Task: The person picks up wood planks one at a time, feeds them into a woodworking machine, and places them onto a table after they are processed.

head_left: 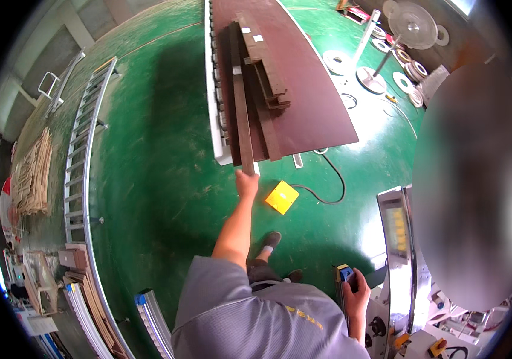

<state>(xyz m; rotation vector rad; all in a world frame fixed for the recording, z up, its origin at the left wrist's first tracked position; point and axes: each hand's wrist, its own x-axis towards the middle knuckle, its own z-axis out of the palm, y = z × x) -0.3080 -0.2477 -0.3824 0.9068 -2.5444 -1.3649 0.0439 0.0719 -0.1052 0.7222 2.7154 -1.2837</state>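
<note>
My left hand (247, 182) is stretched forward, its fingers closed round the near end of a long, narrow brown board (242, 119). That board lies lengthwise on a reddish-brown tabletop (315, 113), its near end reaching past the table's front edge. Beside it rest more brown boards (262, 72), some stacked, with small white labels on top. Low at my right side, my right hand (357, 293) has bent fingers against a dark rail with a blue and yellow end (345, 274). What those fingers grip, if anything, is not clear.
A yellow box (282, 197) with a black cable sits on the green floor before the table. A machine with a metal panel (394, 239) stands close on my right. Leftward runs a roller conveyor (76, 167). A standing fan (411, 27) and white rolls are at the far right.
</note>
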